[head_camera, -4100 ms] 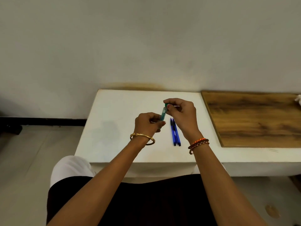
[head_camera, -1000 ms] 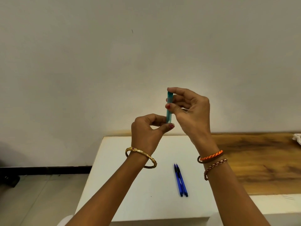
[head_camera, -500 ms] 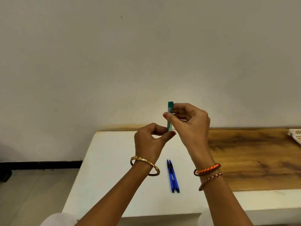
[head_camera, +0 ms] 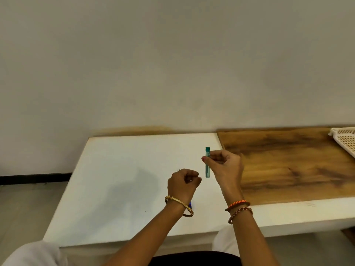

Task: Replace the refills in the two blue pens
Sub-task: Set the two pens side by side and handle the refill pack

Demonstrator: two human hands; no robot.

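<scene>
Teal plastic stands out here: a slim refill case (head_camera: 207, 162) is held upright in the grip of the right hand (head_camera: 225, 166), pinched between thumb and fingers above the white counter (head_camera: 119, 179). The left hand (head_camera: 182, 184) sits just beside and below it, curled as if pinching something very thin; a fine dark point shows at its far side, possibly a refill, though it is too small to be sure. The blue pens (head_camera: 190, 204) are almost wholly hidden behind the left wrist, with only a sliver of blue showing by the gold bangle (head_camera: 179, 205), so they lie on the counter near its front edge. By my reading the task is at an early stage: refills are being taken from the case, and neither pen looks opened, so both swaps remain. The counter is matte white, joined on the right by a wood-grain panel (head_camera: 288, 162) carrying a cream perforated basket (head_camera: 343, 140) at its far corner. A plain pale wall (head_camera: 172, 64) rises behind, with grey floor to the left.
</scene>
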